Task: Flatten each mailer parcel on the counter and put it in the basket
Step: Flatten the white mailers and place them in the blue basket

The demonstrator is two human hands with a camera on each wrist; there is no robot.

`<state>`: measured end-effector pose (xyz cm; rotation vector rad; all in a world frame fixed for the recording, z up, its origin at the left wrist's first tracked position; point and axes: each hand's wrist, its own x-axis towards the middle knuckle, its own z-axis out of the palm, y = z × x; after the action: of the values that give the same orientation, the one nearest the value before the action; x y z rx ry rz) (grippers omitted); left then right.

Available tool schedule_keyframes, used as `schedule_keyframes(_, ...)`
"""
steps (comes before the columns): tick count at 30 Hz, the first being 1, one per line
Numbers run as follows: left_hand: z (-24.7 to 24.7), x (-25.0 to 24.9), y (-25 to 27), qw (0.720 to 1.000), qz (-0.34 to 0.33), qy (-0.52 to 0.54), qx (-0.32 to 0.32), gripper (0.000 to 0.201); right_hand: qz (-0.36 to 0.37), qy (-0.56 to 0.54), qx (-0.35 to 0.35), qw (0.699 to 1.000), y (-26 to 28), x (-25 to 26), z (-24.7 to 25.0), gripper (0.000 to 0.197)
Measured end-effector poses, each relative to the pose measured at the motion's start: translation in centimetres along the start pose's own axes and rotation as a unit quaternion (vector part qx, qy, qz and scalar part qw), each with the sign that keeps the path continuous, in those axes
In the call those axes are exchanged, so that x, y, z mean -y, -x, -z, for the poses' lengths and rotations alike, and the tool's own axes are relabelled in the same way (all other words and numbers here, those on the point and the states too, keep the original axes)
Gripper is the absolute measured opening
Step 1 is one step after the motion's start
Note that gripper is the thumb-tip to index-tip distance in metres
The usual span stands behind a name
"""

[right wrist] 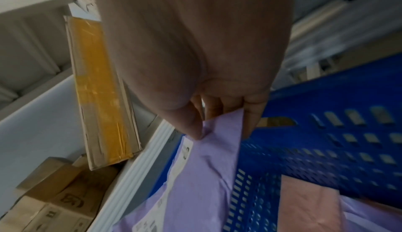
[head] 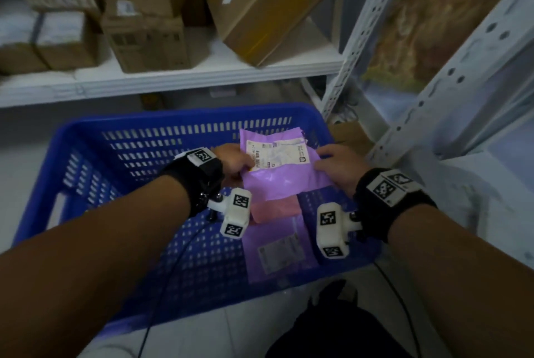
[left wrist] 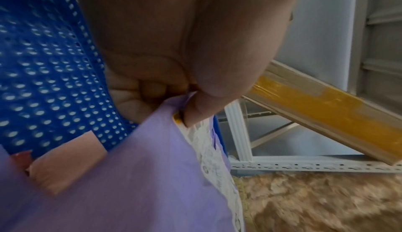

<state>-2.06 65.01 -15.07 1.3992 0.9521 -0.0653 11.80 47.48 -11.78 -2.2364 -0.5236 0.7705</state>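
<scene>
A: Where's the parcel?

B: Purple mailer (head: 281,167) is above the blue basket (head: 86,138), held by both side edges. My left hand (head: 232,159) pinches the left edge, thumb on the label (head: 278,152); my right hand (head: 339,168) pinches the right edge. Fingers of both are clamped on film.

A: Handling?

B: Looks light, thin, floppy and probably slick. It sags between grips, so edge pinches suit it.

A: Count?

B: Three mailers visible: this one, a pink mailer (head: 274,210) and a second purple mailer (head: 277,250) lying in the basket. One basket. Cardboard boxes (head: 150,19) on the shelf (head: 179,77) are blurred, so uncounted.
</scene>
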Motion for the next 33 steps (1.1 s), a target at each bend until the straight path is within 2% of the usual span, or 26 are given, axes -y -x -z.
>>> schedule_keyframes(2,-0.4,0.7,-2.0,1.0,0.002,0.001,-0.008,0.02,-0.001,0.002,-0.015,1.0,-1.4,-0.9,-0.8,0.023)
schedule_keyframes(4,-1.0,1.8,-4.2,1.0,0.012,-0.002,-0.01,0.016,-0.018,0.016,-0.038,0.999,-2.4,-2.2,-1.1,0.051)
schedule_keyframes(5,-1.3,2.5,-5.1,1.0,0.026,-0.013,-0.01,0.01,-0.026,0.03,-0.049,0.998,-2.3,-2.5,-1.1,0.059)
schedule_keyframes(6,-1.6,3.6,-6.4,0.998,0.043,-0.035,-0.008,0.011,-0.03,0.04,-0.055,0.997,-1.8,-2.9,-1.0,0.057)
schedule_keyframes(8,-2.1,5.4,-8.8,0.987,0.102,-0.121,-0.006,0.045,-0.037,0.037,-0.048,0.997,-1.1,-3.6,-0.7,0.046)
schedule_keyframes(9,-2.4,5.8,-9.5,0.978,0.116,-0.174,-0.01,0.051,-0.035,0.029,-0.04,0.998,-1.0,-3.8,-0.5,0.041)
schedule_keyframes(10,-2.9,6.1,-10.4,0.971,0.114,-0.209,-0.013,0.052,-0.038,0.016,-0.034,0.999,-1.1,-4.3,-0.1,0.035)
schedule_keyframes(12,-4.1,5.2,-10.3,0.974,0.106,-0.198,-0.014,0.052,-0.04,-0.019,-0.032,0.999,-0.8,-4.4,0.6,0.02)
schedule_keyframes(14,-5.7,3.5,-9.4,0.977,0.096,-0.19,0.001,0.042,-0.043,-0.049,-0.039,0.997,-0.1,-3.9,1.5,0.007)
schedule_keyframes(16,-7.1,1.2,-7.8,0.973,0.051,-0.223,0.017,0.025,-0.038,-0.067,-0.03,0.997,1.2,-3.2,3.1,0.011)
schedule_keyframes(19,-9.6,-2.4,-3.9,0.947,-0.006,-0.315,0.061,0.01,-0.029,-0.108,-0.014,0.994,4.2,-1.9,5.9,0.008)
schedule_keyframes(21,-11.3,-4.2,-1.4,0.932,-0.047,-0.345,0.105,0.016,-0.03,-0.149,-0.017,0.988,6.7,-1.3,8.1,0.012)
schedule_keyframes(23,-13.8,-6.0,1.1,0.923,-0.048,-0.363,0.118,0.024,-0.025,-0.161,-0.043,0.986,9.6,-1.2,10.8,0.009)
schedule_keyframes(26,-17.3,-8.3,5.5,0.921,-0.079,-0.364,0.115,0.016,-0.034,-0.155,-0.089,0.983,14.2,-1.8,14.8,0.008)
schedule_keyframes(30,-21.8,-12.6,12.5,0.897,-0.149,-0.388,0.152,0.023,-0.058,-0.163,-0.157,0.972,21.3,-3.8,20.5,0.008)
schedule_keyframes(33,-24.1,-15.0,15.6,0.906,-0.184,-0.346,0.162,0.021,-0.062,-0.173,-0.223,0.957,25.3,-6.0,23.4,0.006)
